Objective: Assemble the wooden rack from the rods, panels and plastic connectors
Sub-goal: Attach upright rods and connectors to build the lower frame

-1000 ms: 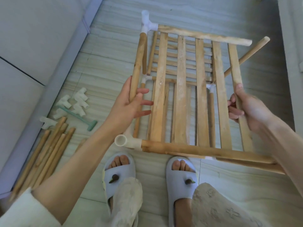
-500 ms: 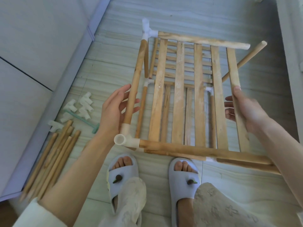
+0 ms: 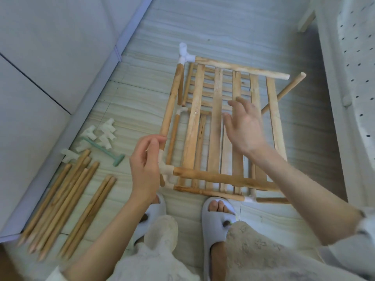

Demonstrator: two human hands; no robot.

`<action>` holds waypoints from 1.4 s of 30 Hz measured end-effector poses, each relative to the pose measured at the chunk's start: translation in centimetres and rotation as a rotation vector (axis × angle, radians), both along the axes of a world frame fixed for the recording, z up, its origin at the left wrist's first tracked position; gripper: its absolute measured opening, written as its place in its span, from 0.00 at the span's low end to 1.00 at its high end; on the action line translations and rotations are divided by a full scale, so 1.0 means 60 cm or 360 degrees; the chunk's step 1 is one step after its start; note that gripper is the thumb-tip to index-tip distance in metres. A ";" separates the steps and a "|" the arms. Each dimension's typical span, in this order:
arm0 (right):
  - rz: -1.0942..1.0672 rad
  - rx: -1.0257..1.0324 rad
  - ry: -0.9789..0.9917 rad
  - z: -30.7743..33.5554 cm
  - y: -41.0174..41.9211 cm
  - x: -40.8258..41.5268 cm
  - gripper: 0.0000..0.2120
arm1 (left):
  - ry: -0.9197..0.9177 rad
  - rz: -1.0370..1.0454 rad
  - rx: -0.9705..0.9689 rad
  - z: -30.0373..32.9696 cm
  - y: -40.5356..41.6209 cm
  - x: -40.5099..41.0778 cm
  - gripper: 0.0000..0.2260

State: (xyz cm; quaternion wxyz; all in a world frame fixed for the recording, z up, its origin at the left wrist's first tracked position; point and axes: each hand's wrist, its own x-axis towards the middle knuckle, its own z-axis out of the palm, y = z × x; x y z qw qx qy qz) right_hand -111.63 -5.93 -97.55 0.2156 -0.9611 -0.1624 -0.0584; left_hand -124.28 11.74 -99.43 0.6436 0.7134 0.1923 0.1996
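right hand (image 3: 244, 126) lifted off | rack (image 3: 221, 126) slats apparently run away from viewer

I see soft, even daylight with faint shadows, no glare; both hands look motion-blurred and the wide lens bends the edges

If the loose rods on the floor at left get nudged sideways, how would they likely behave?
The loose rods are round and lie on smooth tile, so they would probably roll. They look thin and wooden, so likely light and stiff. Lying side by side and touching, one nudged rod would probably shift its neighbours.
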 end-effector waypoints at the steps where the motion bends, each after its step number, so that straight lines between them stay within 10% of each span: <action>1: 0.0130 0.0072 0.0050 0.006 0.028 -0.002 0.15 | -0.0020 0.0055 -0.0028 -0.003 -0.003 0.004 0.11; 8: -0.0236 0.0746 0.1216 0.024 0.232 0.055 0.12 | -0.0256 0.0192 -0.0238 -0.010 0.000 0.021 0.11; 11: -0.0615 0.1532 0.1774 0.007 0.278 0.078 0.13 | -0.0308 0.0231 -0.0264 -0.018 0.003 0.029 0.13; 18: -0.0746 0.2105 0.1724 -0.023 0.271 0.078 0.16 | -0.0418 0.0401 -0.0193 -0.024 -0.024 0.045 0.12; 34: -0.0706 0.1641 0.1548 0.015 0.253 0.061 0.08 | -0.0352 -0.0031 0.0534 -0.049 0.019 0.038 0.15; 42: 0.0382 -0.0012 0.0494 0.051 0.129 -0.040 0.16 | -0.0137 -0.0197 0.0566 -0.033 0.033 0.029 0.14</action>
